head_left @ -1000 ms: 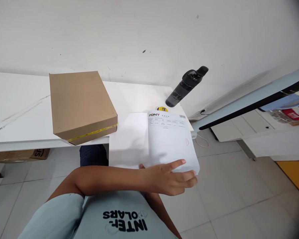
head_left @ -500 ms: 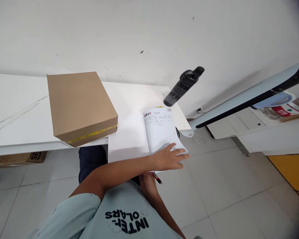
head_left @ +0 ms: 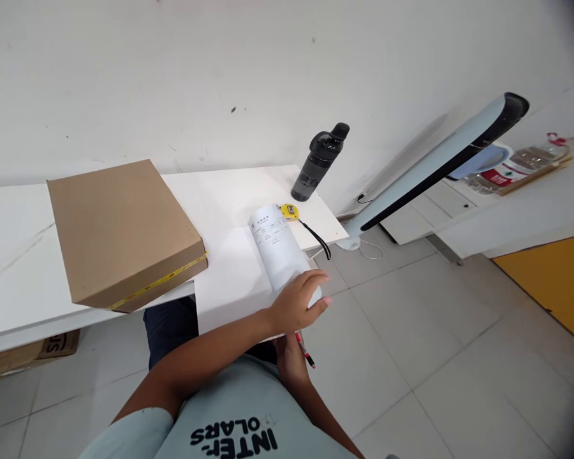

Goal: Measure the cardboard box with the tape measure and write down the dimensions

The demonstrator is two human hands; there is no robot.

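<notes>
A booklet of white printed sheets [head_left: 280, 245] lies at the right side of the white table, its pages bowed into a curve. My left hand [head_left: 294, 305] reaches across my body to its lower right edge, fingers curled over the bent pages, with a bit of paper showing between thumb and forefinger. Below the table's front edge, my right hand [head_left: 291, 363] is closed on a red and black pen [head_left: 306, 350]; part of that hand is hidden. Beyond the booklet's top right corner sits a yellow tape measure [head_left: 289, 212] with a black wrist strap.
A brown cardboard box [head_left: 124, 229] with a yellow measuring strip along its front edge stands left. A dark water bottle [head_left: 318, 162] is upright at the table's back right. A tall pale blue and black column [head_left: 440, 166] rises from the floor, near a large water jug [head_left: 516, 167].
The booklet's pages have bowed and narrowed, uncovering the tape measure and its strap. My left hand has gone from spread fingers to curled ones. The view has shifted to the right.
</notes>
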